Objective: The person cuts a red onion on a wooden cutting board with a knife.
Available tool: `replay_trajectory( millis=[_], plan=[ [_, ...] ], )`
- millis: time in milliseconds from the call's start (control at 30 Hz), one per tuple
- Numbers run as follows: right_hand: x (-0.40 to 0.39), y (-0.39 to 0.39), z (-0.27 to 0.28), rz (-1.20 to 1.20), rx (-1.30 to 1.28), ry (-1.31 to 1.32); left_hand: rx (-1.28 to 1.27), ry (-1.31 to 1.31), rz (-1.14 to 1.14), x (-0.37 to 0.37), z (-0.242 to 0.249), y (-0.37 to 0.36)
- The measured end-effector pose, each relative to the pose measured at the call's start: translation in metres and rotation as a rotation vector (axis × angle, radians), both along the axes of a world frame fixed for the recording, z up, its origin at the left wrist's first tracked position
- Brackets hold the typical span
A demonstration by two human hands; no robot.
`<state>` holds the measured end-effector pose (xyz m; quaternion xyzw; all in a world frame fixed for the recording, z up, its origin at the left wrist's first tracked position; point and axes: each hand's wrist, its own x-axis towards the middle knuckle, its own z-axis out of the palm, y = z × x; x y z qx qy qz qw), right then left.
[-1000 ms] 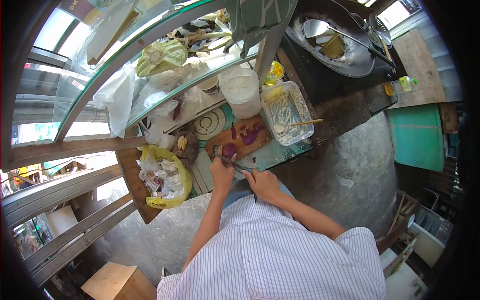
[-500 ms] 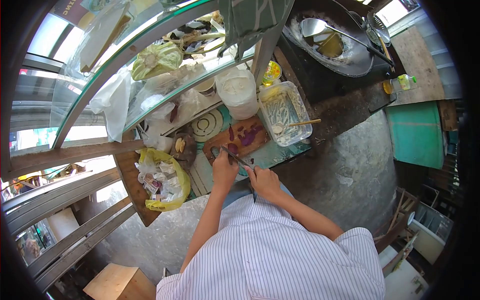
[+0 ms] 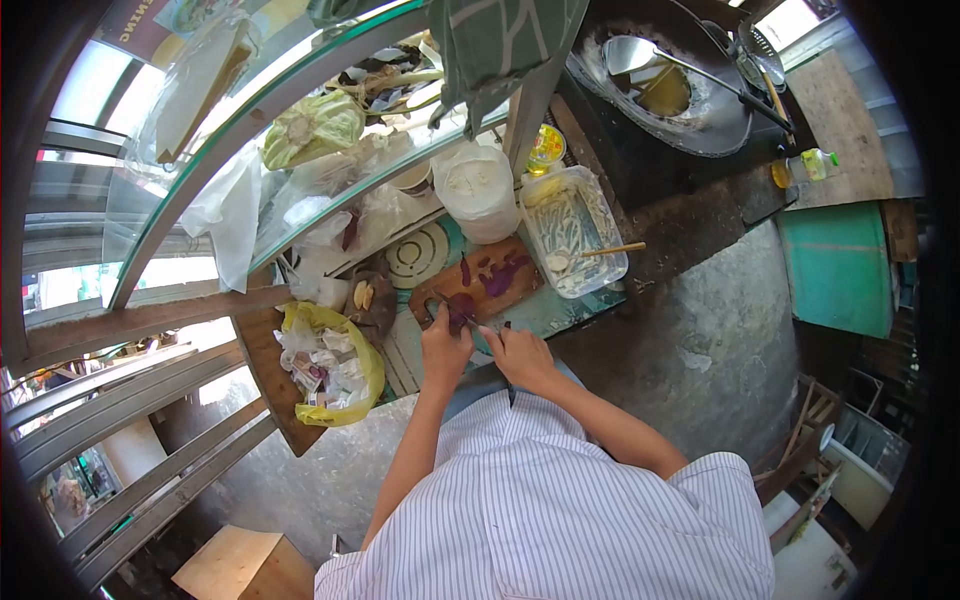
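A wooden cutting board lies on the counter with purple sweet potato pieces on its far half. My left hand, at the board's near edge, is closed on a purple sweet potato, holding it down. To its right, my right hand grips a knife, mostly hidden by the fingers. The blade points left and lies against the sweet potato; how deep it cuts cannot be made out.
A clear tub of pale batter with a wooden-handled utensil stands right of the board. Behind are a white plastic-lined container and a glass case with cabbage. A yellow bag sits left. A wok holds oil and a spatula.
The knife has swung from lying diagonally over the board to down against the sweet potato. My right hand has shifted slightly left. The view has tilted a little.
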<state>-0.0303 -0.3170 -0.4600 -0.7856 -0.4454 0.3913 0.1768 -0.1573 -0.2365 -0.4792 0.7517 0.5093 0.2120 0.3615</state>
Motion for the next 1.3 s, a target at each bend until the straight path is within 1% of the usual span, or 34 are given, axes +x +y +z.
replay_trajectory(
  millis=[33,100,267,333,400,433,500,600,633,700,733,800,833,900,933,1000,1100,1200,1300],
  plan=[
    [0.002,-0.002,0.000,0.001,0.005,0.000,0.005,0.000,0.001,0.000,-0.003,0.003],
    [0.004,-0.009,0.000,-0.010,-0.065,0.043,0.122,0.034,0.007,-0.001,-0.008,0.002],
    [0.004,0.005,-0.017,-0.039,-0.069,0.060,0.045,-0.010,0.037,0.002,0.001,0.002],
    [0.003,0.004,-0.010,-0.048,-0.052,0.074,0.008,-0.022,0.058,0.000,0.002,0.004],
    [0.006,-0.002,0.003,-0.020,-0.047,0.053,0.074,0.007,0.035,0.001,0.001,0.006],
    [0.007,-0.003,0.006,-0.022,-0.048,0.053,0.073,0.007,0.033,0.000,0.000,0.007],
    [0.009,-0.007,0.010,0.058,-0.026,-0.023,0.002,-0.035,0.012,-0.001,0.000,0.007],
    [0.010,-0.007,0.018,0.112,-0.039,-0.074,0.009,-0.004,-0.005,-0.002,0.003,0.009],
    [0.009,-0.005,0.018,0.109,-0.041,-0.075,0.007,-0.006,-0.007,-0.002,0.002,0.010],
    [0.005,0.001,0.018,0.094,-0.041,-0.110,-0.090,0.023,-0.008,-0.003,0.000,0.011],
    [0.004,0.003,0.015,0.094,-0.042,-0.111,-0.091,0.023,-0.009,-0.003,-0.001,0.011],
    [0.001,0.009,0.008,0.073,0.041,-0.128,-0.002,-0.022,-0.032,-0.002,-0.004,0.009],
    [0.001,0.013,0.006,0.072,0.038,-0.127,-0.005,-0.021,-0.033,-0.003,-0.006,0.008],
    [0.002,0.022,0.004,0.059,-0.001,-0.058,0.082,-0.027,-0.027,-0.003,-0.006,0.006],
    [0.001,0.021,0.006,0.059,-0.003,-0.056,0.080,-0.025,-0.028,-0.005,-0.004,0.006],
    [0.001,0.015,0.014,0.044,-0.071,-0.001,-0.022,0.002,0.000,-0.007,0.001,0.008],
    [0.002,0.001,0.017,0.044,-0.125,0.032,0.016,0.056,-0.023,-0.011,-0.003,0.007],
    [-0.003,0.013,0.007,0.024,-0.125,0.013,0.002,-0.018,0.010,-0.010,-0.005,0.006],
    [-0.007,0.017,0.007,0.010,-0.128,0.009,-0.022,-0.033,0.009,-0.014,-0.009,0.009]
  ],
)
